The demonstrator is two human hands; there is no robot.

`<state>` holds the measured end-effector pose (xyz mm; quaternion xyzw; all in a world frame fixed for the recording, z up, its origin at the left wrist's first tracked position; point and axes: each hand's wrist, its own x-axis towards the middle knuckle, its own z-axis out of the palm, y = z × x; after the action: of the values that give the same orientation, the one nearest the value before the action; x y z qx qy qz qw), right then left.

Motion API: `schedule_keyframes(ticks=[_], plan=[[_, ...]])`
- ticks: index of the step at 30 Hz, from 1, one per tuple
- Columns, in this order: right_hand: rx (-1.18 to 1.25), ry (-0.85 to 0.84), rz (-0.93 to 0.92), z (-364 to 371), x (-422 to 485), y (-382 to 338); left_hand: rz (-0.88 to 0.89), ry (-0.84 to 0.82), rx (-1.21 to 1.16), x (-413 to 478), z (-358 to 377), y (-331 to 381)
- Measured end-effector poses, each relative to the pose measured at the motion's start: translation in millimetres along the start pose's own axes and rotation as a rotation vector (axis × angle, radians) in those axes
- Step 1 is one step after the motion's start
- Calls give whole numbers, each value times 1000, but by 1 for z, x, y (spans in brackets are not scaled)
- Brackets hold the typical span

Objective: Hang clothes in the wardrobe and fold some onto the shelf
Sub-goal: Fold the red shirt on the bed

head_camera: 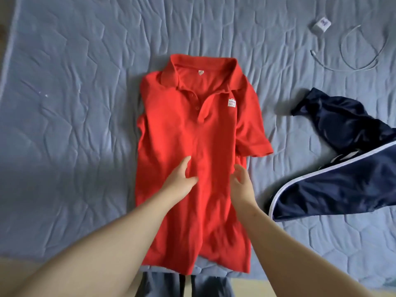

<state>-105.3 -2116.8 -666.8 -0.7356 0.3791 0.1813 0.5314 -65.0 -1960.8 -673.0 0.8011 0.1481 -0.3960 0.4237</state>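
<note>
A red polo shirt (188, 133) lies face up on the blue quilted bed (75, 103), collar away from me. Its left side is folded in under the body, and the right sleeve still sticks out. My left hand (180, 181) rests flat on the shirt's middle with the fingers spread. My right hand (241, 184) hovers over the shirt's right side with its fingers relaxed and slightly curved, holding nothing. The wardrobe and shelf are out of view.
A dark navy garment with white piping (342, 168) lies crumpled on the bed to the right. A white charger with its cable (321, 25) sits at the far right. The bed's near edge runs along the bottom, where my legs show.
</note>
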Motion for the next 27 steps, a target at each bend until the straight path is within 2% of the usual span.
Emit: schedule_keyframes(ticks=[5, 8, 11, 15, 18, 22, 27], plan=[[-270, 33, 232, -19, -22, 63, 20, -103, 186, -24, 49, -38], [-313, 36, 320, -28, -37, 91, 82, -153, 353, -37, 71, -53], [-345, -43, 392, -36, -47, 112, 82, -135, 528, -49, 84, -64], [-428, -194, 391, -43, -54, 136, 82, -121, 707, -64, 94, -77], [-406, -186, 381, -52, -58, 145, 98, -117, 791, -73, 103, -81], [-329, -130, 431, -61, -60, 154, 209, -34, 896, -79, 117, -76], [-162, 19, 524, -73, -65, 163, 145, -28, 870, -77, 130, -75]])
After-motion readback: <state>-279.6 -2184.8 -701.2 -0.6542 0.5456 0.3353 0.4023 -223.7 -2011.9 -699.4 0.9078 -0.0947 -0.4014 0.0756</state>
